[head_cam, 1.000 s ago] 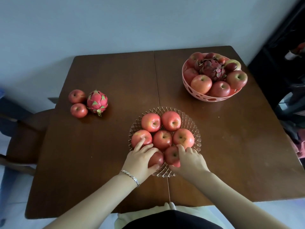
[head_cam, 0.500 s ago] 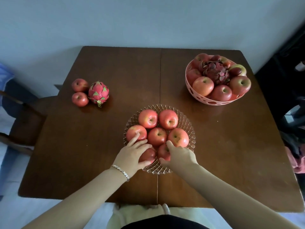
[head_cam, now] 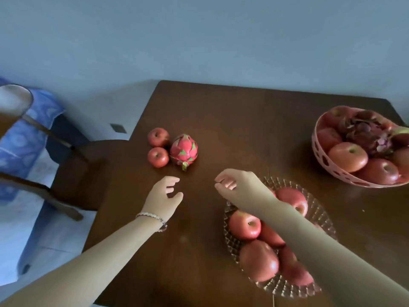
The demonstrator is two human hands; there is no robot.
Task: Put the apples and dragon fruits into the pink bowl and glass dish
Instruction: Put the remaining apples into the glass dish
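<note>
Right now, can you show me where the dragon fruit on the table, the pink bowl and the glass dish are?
dragon fruit (head_cam: 184,149): head view, middle of its pink skin.
pink bowl (head_cam: 321,155): head view, left outer wall.
glass dish (head_cam: 285,290): head view, near ridged rim.

Dim, bluish, soft light is seen throughout; no hard shadows are cast on the table (head_cam: 243,120). Both hands and the near apples are smeared by motion blur; straight edges are bent by wide-angle distortion
</note>
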